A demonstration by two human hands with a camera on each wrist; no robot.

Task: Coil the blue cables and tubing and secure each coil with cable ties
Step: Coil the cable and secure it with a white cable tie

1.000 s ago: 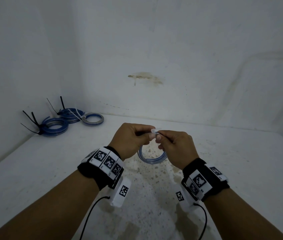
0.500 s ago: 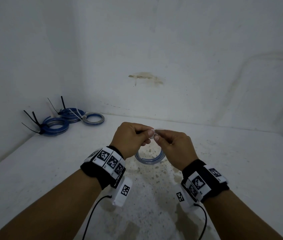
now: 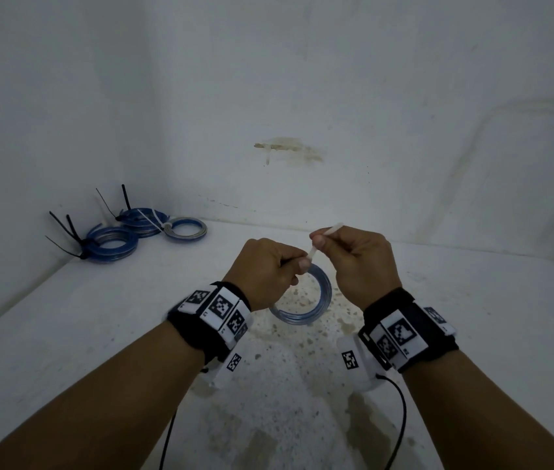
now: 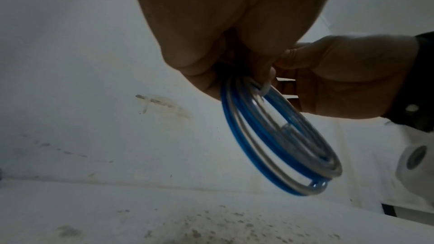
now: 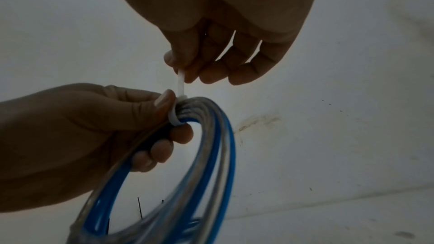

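- The coil [image 3: 306,301] of blue and clear tubing hangs upright between the hands, above the speckled tabletop [image 3: 65,334].
- A white cable tie [image 5: 180,88] wraps its upper edge, tail pointing up.
- The left hand [image 3: 265,273] grips coil and tie head.
- The right hand [image 3: 358,262] pinches the tie's tail.
- Three tied coils [image 3: 133,232] lie in the far-left corner, well apart.
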